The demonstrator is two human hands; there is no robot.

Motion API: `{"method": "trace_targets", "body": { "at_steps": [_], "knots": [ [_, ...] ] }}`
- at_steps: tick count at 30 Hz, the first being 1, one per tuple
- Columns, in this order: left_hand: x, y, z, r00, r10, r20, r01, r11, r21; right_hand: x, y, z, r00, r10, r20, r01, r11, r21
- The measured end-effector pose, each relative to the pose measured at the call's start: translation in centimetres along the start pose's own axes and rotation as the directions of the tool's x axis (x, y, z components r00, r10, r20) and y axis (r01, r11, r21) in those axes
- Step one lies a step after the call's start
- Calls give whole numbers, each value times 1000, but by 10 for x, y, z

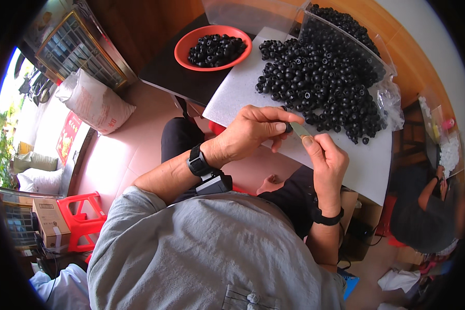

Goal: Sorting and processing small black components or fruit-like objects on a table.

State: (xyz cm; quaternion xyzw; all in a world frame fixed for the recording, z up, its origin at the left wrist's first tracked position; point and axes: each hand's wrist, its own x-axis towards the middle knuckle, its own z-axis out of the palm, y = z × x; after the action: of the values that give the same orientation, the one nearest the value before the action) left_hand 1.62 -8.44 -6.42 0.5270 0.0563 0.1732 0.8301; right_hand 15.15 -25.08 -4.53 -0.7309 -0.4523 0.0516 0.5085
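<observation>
My left hand [247, 130] is closed, pinching a small round black part [288, 127] between thumb and fingers. A short, flat knife blade [299, 129] sits in the closed fingers of my right hand [326, 161], its tip against or very near that part; I cannot tell whether they touch. Both hands are over the near edge of a pale grey board [231, 95]. Just beyond them spreads a large heap of round black parts [315, 82], several showing a hollow opening.
An orange-red bowl [180, 54] of similar black parts stands on a dark table [160, 77] at the back left. A clear plastic bin [341, 39] lies beside the heap. A red stool [82, 219] and white sack [101, 103] stand left. Another person [423, 212] sits at right.
</observation>
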Motion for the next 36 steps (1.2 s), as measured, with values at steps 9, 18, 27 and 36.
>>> {"method": "trace_targets", "body": {
  "at_steps": [9,18,27,36],
  "knots": [
    [-1,3,-2,1000,-25,14,24,999,23,3,0,-2,999,-17,28,18,999,-32],
    [-3,6,-1,998,-55,3,55,998,-12,4,0,-6,995,-69,74,73,996,-57],
    [-2,8,6,992,-108,-58,102,989,-107,3,3,-6,993,-110,54,113,992,-52],
    [-4,12,15,987,-128,-99,112,982,-154,2,8,-3,970,-237,54,242,965,-102]
  ]
}}
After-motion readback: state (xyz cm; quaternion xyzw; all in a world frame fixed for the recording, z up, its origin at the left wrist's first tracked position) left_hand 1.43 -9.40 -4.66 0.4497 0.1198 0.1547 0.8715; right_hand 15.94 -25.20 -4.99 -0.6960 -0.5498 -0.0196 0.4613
